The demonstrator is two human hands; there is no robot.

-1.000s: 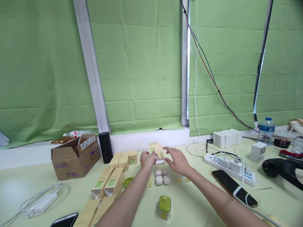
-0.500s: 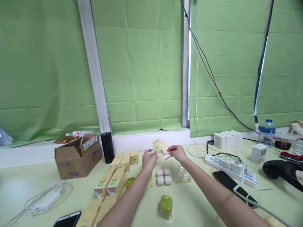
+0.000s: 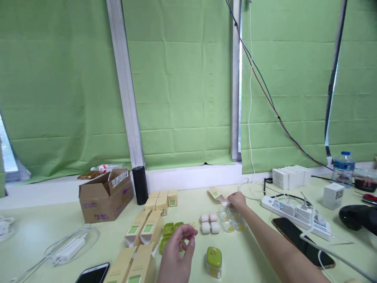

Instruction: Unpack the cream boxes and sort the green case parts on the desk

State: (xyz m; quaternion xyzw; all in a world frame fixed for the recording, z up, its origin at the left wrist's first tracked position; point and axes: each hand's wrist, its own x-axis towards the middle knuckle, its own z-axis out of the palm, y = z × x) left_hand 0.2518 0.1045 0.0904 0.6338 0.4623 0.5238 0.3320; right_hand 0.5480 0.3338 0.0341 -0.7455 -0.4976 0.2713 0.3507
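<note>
My right hand reaches to the back of the table and pinches the white flap of a small beige carton. My left hand hovers lower, fingers loosely curled and thumb apart, with nothing visible in it. Partly behind it lie green lids. White rolls stand in a group, and clear plastic containers sit to their right. Closer to me stands a clear container with a green lid. Small yellowish pieces lie by the rolls.
Tall beige cartons and small boxes stand on the left, near an open cardboard box and a black cylinder. Phones lie on both sides. On the right are a power strip and loose cables.
My left hand has let go of the carton and come down toward me. My right hand has brought the carton lower, toward the table. The view has shifted slightly left.
</note>
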